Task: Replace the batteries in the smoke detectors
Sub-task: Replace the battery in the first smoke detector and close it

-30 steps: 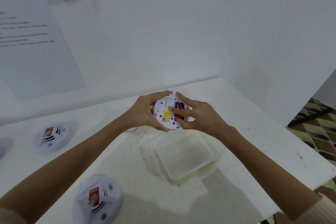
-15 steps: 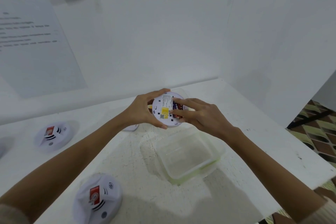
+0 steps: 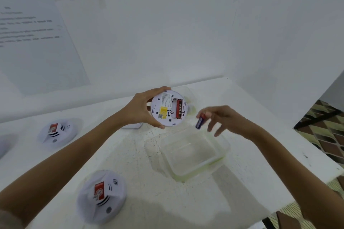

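My right hand [image 3: 223, 119] pinches a blue battery [image 3: 200, 121] right of centre, over the clear container's [image 3: 221, 156] far rim, while my left hand [image 3: 141, 110] grips the upturned smoke detector [image 3: 163, 111] at centre, so I judge old cells are coming out and next I must drop this one in.

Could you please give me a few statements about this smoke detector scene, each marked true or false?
1. The left hand holds a smoke detector with its back toward the camera. True.
2. The right hand holds nothing. False: it pinches a blue battery.
3. The held detector contains no battery. False: a red battery sits in its open back.
4. At least two other detectors lie on the table. True.
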